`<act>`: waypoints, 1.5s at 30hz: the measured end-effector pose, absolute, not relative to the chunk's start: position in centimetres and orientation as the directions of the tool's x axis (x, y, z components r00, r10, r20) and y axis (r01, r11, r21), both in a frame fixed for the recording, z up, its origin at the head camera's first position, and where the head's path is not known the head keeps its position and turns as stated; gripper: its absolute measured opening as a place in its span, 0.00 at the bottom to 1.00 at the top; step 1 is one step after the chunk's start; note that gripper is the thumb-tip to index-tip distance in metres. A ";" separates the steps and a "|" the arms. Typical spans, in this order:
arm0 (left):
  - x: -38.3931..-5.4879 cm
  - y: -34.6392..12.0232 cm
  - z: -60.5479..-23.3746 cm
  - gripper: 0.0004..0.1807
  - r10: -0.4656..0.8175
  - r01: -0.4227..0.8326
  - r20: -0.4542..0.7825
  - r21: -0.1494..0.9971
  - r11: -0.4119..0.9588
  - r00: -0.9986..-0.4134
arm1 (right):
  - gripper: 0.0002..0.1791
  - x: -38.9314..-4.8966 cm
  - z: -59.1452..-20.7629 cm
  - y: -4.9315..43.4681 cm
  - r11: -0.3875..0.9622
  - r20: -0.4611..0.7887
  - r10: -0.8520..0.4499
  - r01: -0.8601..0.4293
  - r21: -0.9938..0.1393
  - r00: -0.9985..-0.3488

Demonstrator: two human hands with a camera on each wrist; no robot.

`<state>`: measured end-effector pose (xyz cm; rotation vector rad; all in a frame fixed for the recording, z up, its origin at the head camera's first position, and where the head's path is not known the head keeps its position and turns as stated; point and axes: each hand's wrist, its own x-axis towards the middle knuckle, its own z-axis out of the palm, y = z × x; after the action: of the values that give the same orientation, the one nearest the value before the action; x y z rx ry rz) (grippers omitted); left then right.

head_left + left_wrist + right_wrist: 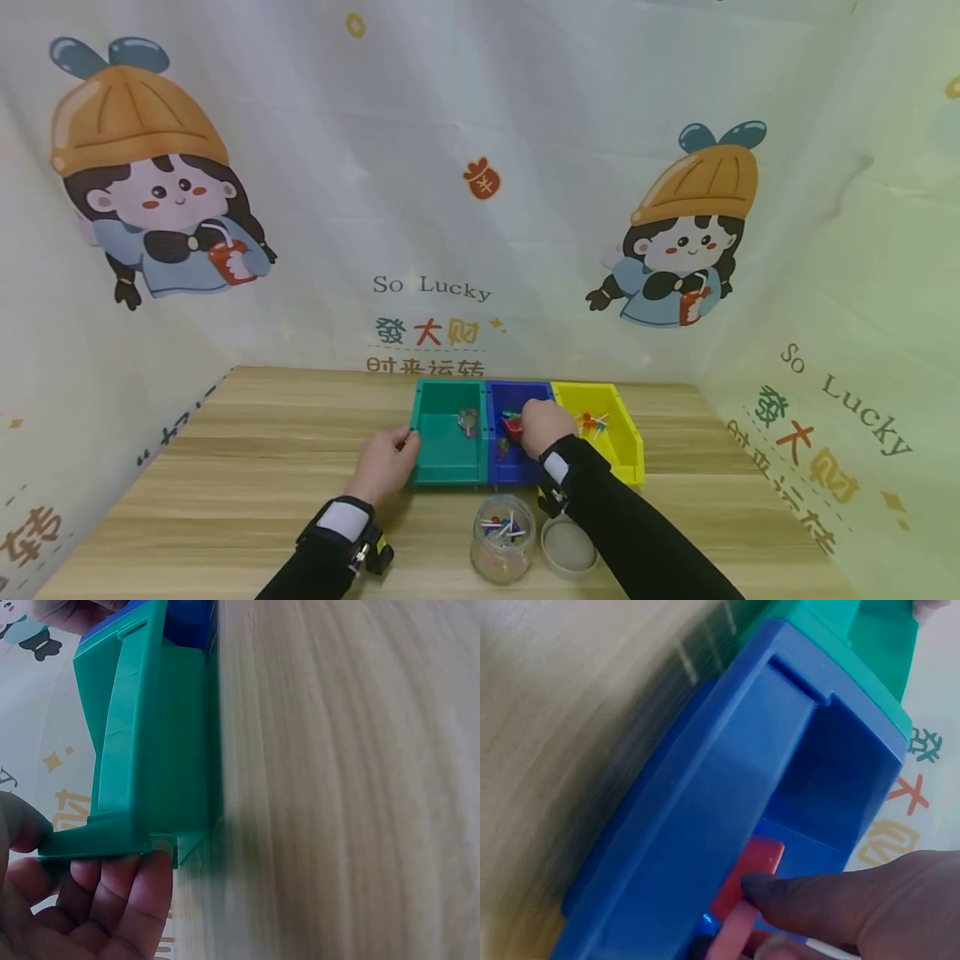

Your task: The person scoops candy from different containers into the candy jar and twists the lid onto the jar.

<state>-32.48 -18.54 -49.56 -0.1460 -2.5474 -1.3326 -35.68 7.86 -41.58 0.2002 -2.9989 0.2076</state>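
a clear glass jar (501, 569) holding white-sticked lollipops (507, 528) is set on the wood-grain table (285, 467), and a round pale lid (568, 547) is laid just beside it. behind them, three bins are lined up edge to edge. the outer rim of the green bin (442, 454) is gripped by the left hand (384, 465), thumb on one side and curled fingers on the other; a clear-wrapped piece (468, 422) is held within. in the blue bin (513, 476), a red piece (751, 870) is pinched by the thumb and fingers of the right hand (548, 426). further lollipops (592, 422) are heaped in the yellow bin (627, 446). behind everything, a printed cloth (540, 250) is hung
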 end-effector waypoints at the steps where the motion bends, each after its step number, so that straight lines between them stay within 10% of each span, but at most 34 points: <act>1: -32.8 -18.7 -49.8 0.30 -0.032 0.211 0.279 0.793 0.572 -0.960 | 0.12 -36.4 -42.2 7.9 0.981 0.137 -0.124 -0.143 -0.134 -0.983; 10: -32.9 -18.9 -50.2 0.29 -0.026 0.204 0.265 0.798 0.568 -0.964 | 0.12 -44.8 -48.6 9.3 0.984 0.069 -0.107 -0.115 -0.138 -0.992; 39: -32.4 -18.3 -48.3 0.27 -0.019 0.198 0.256 0.792 0.578 -0.967 | 0.11 -38.9 -42.4 8.3 0.959 -0.035 -0.095 -0.083 -0.270 -0.995; 45: -32.3 -18.3 -48.8 0.22 -0.025 0.201 0.261 0.799 0.566 -0.965 | 0.13 -42.9 -46.6 9.2 0.971 -0.044 -0.102 -0.090 -0.221 -0.994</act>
<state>-32.30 -18.29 -48.77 -0.1466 -2.5574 -1.3513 -42.93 9.24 -46.62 0.1544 -3.1738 0.3517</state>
